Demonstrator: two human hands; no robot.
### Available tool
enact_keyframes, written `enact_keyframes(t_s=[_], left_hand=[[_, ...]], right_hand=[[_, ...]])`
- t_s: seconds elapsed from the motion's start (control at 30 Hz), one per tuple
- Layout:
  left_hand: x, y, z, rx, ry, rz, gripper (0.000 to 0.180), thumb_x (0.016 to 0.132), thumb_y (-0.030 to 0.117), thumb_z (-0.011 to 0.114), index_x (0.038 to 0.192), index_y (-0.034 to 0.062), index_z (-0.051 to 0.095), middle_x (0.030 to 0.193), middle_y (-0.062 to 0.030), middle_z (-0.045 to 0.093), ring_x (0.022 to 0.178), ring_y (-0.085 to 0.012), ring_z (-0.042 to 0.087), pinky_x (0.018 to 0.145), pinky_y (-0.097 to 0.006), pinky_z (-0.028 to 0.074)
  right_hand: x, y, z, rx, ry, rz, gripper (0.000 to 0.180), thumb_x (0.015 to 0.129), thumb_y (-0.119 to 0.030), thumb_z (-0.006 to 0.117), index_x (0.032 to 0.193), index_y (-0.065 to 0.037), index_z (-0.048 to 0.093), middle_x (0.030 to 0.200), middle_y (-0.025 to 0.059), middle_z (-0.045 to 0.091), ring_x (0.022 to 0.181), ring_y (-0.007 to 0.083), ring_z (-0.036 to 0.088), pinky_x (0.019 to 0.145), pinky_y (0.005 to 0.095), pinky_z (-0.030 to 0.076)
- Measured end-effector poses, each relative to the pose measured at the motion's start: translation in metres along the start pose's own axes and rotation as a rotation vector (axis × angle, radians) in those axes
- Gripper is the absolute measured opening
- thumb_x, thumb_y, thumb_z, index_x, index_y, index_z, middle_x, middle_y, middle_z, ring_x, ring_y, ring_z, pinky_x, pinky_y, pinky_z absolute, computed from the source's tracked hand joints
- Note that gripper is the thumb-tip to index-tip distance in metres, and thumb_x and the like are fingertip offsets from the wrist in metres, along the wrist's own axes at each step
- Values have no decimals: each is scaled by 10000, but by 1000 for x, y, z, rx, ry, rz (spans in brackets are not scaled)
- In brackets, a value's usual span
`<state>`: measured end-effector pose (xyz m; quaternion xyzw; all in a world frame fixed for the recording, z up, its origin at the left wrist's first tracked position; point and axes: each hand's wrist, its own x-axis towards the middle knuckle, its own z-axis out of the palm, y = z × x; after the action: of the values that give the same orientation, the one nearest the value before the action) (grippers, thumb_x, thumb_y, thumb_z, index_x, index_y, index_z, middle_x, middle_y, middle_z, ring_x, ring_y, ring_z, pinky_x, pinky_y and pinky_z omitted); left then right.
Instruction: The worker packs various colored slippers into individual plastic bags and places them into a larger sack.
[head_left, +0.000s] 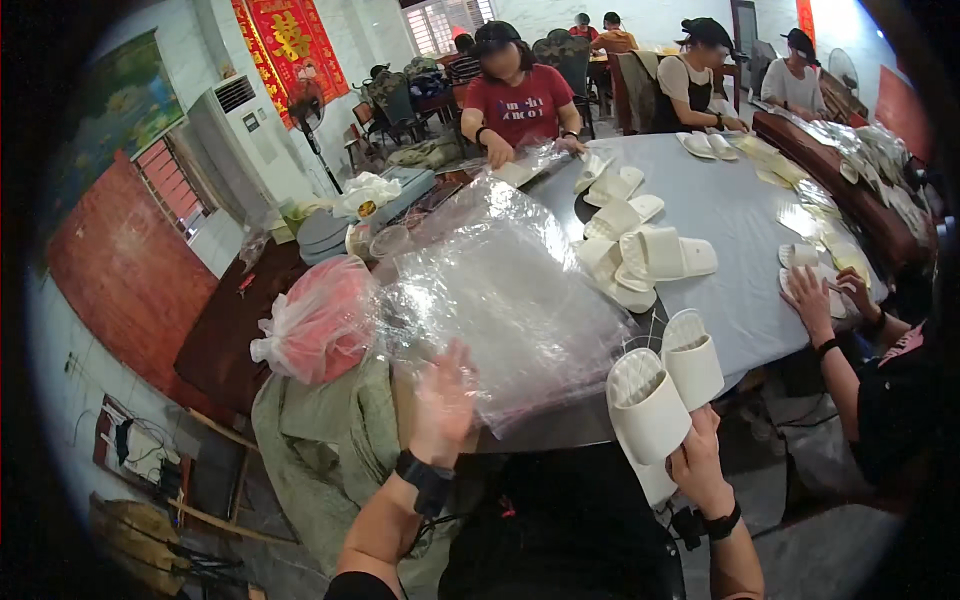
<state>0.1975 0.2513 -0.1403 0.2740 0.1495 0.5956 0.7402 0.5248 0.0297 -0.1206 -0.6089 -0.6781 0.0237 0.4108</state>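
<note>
My right hand (699,458) grips a pair of cream slippers (648,405) at the near edge of the table, holding them tilted with their toe straps facing up. The fingers under the soles are partly hidden. My left hand (445,395), somewhat blurred, is raised over the near left edge of a stack of clear plastic bags (510,290). Its fingers look stretched out and nothing shows in them. Beyond the held pair, more cream slippers (650,255) lie in an overlapping row beside the bags.
A red bundle in clear plastic (318,318) sits left of the bags, above a green woven sack (325,430). A co-worker's hands (815,300) handle slippers at the right. Across the grey tabletop (725,285), a person in a red shirt (520,110) handles plastic.
</note>
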Motion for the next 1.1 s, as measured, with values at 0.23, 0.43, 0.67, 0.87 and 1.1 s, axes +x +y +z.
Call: enact_keyframes(t_s=[0.23,0.43,0.67,0.87,1.1], left_hand=[[-61,-12,67,645,-432,-916,254,1019,91,545,1232,-16,632,1263,-133,669,1125,-264,663,999,-402,534],[5,17,70,1746,-744,527,340,863,40,710,1199,60,661,1269,-158,667,1190,-373,620,994,-440,507],[56,-24,7,1971,-874,301,408,811,101,759,1206,71,662,1406,-147,578,1321,-393,513,1096,-495,415],[40,-37,25,2024,-707,271,370,801,159,779,1148,65,691,1197,-116,688,1127,-348,605,954,-424,503],[33,-32,28,1808,-624,214,188,836,155,754,982,37,741,957,-134,721,963,-324,645,858,-403,515]], right_hand=[[-13,11,-8,-39,-10,66,447,862,15,575,1307,-4,597,1429,219,503,1342,416,438,1064,476,292],[-17,16,-11,-50,4,81,444,864,13,564,1307,0,597,1434,229,501,1357,430,424,1066,485,296],[-22,12,-15,-54,42,94,433,863,10,565,1294,-2,610,1430,226,509,1362,419,427,1056,481,312],[-29,11,-32,-58,-95,45,454,832,10,580,1285,-5,614,1412,208,524,1335,404,445,1057,482,310],[-12,-7,-22,-36,-426,-153,539,709,26,619,1242,-49,635,1369,155,550,1284,354,474,1064,503,293]])
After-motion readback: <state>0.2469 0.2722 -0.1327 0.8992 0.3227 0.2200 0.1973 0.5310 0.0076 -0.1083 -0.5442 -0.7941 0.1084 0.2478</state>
